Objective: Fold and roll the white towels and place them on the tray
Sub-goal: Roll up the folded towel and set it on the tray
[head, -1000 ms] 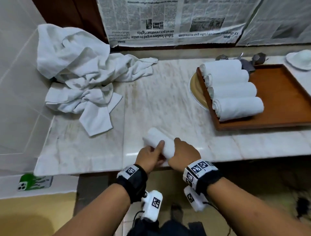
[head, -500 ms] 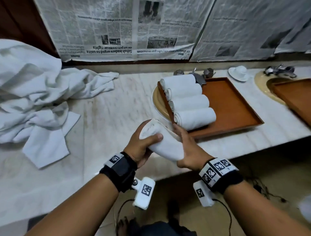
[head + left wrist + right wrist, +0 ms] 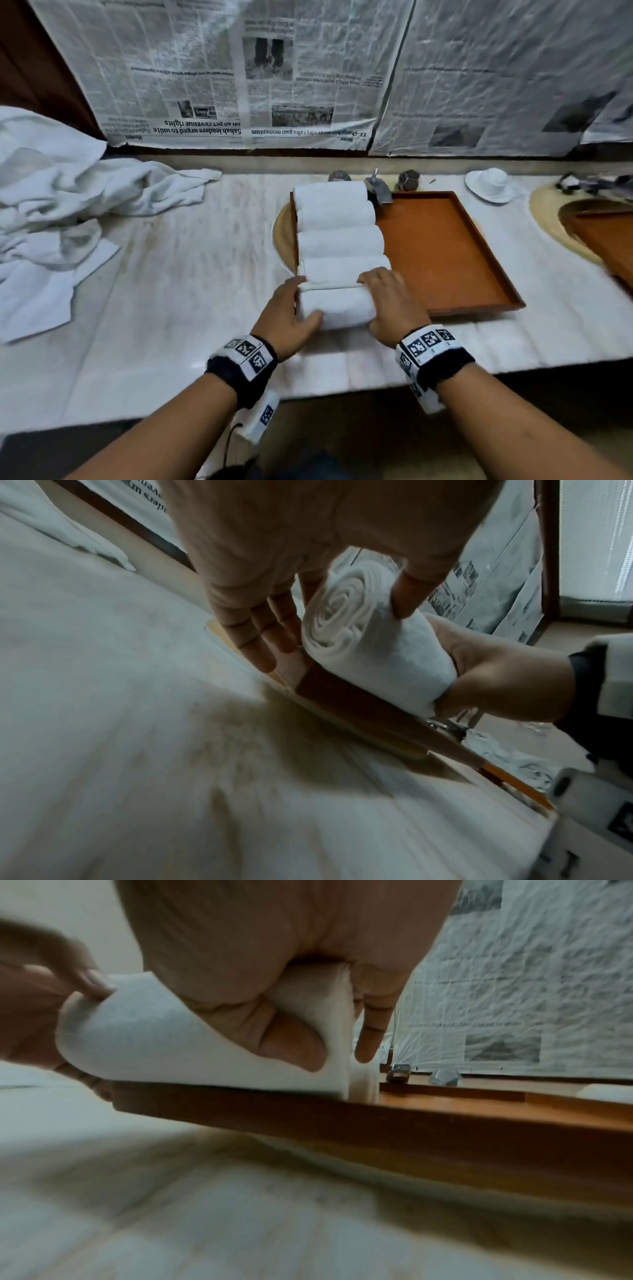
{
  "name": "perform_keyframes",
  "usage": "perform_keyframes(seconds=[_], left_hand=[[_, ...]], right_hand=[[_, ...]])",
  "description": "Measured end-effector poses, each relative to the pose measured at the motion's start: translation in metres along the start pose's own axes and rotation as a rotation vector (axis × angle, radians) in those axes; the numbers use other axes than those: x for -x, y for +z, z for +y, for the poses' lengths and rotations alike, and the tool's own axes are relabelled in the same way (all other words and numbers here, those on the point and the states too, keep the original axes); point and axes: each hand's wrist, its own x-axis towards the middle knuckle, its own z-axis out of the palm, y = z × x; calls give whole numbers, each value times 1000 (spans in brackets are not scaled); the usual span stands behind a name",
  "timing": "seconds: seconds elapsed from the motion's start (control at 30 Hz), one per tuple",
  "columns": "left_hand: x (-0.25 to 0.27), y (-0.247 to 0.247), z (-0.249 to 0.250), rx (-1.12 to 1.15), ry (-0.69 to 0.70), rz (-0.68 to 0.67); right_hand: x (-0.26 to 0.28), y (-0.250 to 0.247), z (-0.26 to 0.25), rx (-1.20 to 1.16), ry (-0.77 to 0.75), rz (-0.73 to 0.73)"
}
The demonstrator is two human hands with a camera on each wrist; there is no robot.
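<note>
Both of your hands clamp one rolled towel [image 3: 337,306]: your left hand [image 3: 286,317] curls round its left end, thumb over the near side, and your right hand [image 3: 390,303] wraps the right end, thumb pressed into the cloth in the right wrist view. You hold it at the near left corner of the wooden tray [image 3: 445,253], its underside at the near rim and its far side touching the row. Four more rolled towels [image 3: 337,224] already lie on the tray, side by side along its left edge, so you have five rolls there in all. The tray sits over a yellowish sink basin [image 3: 282,233] in the marble counter [image 3: 178,274]. One heap of loose white towels [image 3: 51,205] lies at your far left. A second wooden tray [image 3: 606,236] rests over a second basin on your right, with one white dish [image 3: 489,185] between the two basins. One tap [image 3: 378,186] and two knobs stand behind the first tray. Sheets of newspaper [image 3: 239,75] cover the wall.
</note>
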Motion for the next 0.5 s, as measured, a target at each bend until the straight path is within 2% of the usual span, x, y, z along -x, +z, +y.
perform_keyframes(seconds=[0.1, 0.37, 0.5], left_hand=[[7, 10, 4, -115, 51, 76], [8, 19, 8, -414, 126, 136], [-3, 19, 13, -450, 79, 116]], right_hand=[[-1, 6, 13, -37, -65, 8], [-5, 8, 33, -86, -156, -19], [-7, 2, 35, -62, -132, -47]])
